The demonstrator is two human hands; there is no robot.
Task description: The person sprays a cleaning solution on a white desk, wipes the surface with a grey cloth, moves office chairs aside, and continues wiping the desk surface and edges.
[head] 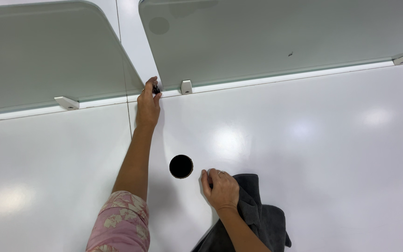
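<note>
My left hand (148, 103) reaches far forward to the gap between two frosted glass panels and pinches a small black object (156, 88) at the panels' base. My right hand (220, 188) rests near me on the white desk (304, 154), fingers curled on top of a dark grey cloth (262, 219). A round black cable hole (181, 166) lies in the desk just left of my right hand. A pink flowered sleeve covers my left upper arm.
Two frosted glass divider panels (47, 56) (276, 37) stand along the back of the desk, held by white brackets (186, 87). A thin seam (129, 121) runs between two desk sections.
</note>
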